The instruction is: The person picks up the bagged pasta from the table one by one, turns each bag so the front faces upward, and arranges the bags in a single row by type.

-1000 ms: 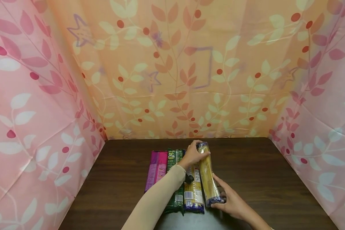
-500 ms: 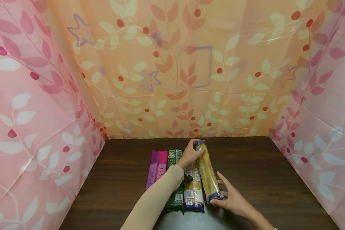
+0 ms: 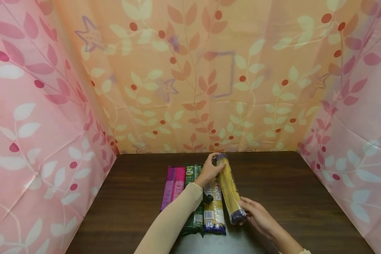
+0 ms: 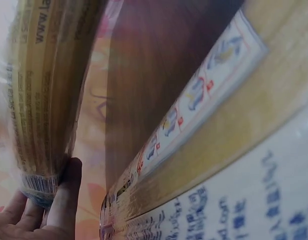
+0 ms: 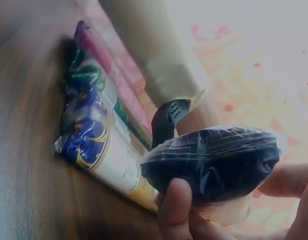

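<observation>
Both hands hold a clear pack of spaghetti [image 3: 229, 188] with dark blue ends, slanting over the table to the right of the other packs. My left hand [image 3: 209, 171] grips its far end, thumb on the near side; the left wrist view shows the fingers [image 4: 68, 200] around the barcode end. At the near end my right hand [image 3: 257, 215] holds the lower right edge. In the right wrist view, thumb and fingers [image 5: 176, 200] clasp the folded blue end [image 5: 214, 165]. Close on the left lies another spaghetti pack [image 3: 214, 211] with a white label.
A green pack [image 3: 197, 218] and a pink-purple pack [image 3: 174, 187] lie side by side left of the blue-ended one, partly behind the left sleeve [image 3: 174, 215]. The dark wooden table [image 3: 273, 176] ends at a patterned curtain [image 3: 190, 88]. A black wrist device [image 3: 207, 198] sits on the left wrist.
The held spaghetti pack has rolled a little, bringing dark print into view along its right edge. The right hand's fingers lifted off, then took hold again lower down. The left hand has shifted slightly.
</observation>
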`<control>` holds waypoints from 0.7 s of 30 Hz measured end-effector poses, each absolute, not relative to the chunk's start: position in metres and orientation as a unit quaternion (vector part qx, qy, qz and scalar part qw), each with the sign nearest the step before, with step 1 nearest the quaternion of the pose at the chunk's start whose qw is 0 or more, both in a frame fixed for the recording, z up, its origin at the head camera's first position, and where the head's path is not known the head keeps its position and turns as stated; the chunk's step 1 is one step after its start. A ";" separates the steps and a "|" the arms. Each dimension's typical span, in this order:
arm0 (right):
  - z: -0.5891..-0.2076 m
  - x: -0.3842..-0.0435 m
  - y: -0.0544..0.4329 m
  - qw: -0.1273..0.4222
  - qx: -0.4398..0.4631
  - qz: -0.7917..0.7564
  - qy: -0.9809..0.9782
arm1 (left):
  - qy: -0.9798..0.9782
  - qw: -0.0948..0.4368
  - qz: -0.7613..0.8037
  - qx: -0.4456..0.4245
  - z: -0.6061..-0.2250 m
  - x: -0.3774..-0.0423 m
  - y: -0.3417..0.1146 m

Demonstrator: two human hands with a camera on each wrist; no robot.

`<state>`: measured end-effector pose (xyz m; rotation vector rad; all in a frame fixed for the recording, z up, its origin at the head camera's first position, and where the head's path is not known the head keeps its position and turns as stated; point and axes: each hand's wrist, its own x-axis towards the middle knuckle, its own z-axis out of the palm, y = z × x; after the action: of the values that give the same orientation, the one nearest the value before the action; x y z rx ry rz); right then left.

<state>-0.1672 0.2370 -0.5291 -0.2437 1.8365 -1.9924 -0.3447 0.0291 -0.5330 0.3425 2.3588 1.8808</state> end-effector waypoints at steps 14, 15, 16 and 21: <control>-0.532 -0.168 0.230 0.174 -0.016 -0.707 0.685 | 0.758 0.058 0.637 0.129 -0.532 -0.350 0.025; -0.532 -0.168 0.230 0.173 -0.015 -0.705 0.688 | 0.759 0.060 0.635 0.133 -0.532 -0.350 0.024; -0.532 -0.169 0.229 0.173 -0.015 -0.705 0.688 | 0.759 0.061 0.633 0.137 -0.531 -0.350 0.024; -0.532 -0.170 0.230 0.193 -0.054 -0.736 0.647 | 0.778 0.057 0.609 0.141 -0.529 -0.349 0.022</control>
<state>-0.1699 0.2304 -0.5324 -0.1526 1.8153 -2.0634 -0.3489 0.0220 -0.5289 0.4265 2.3605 1.8471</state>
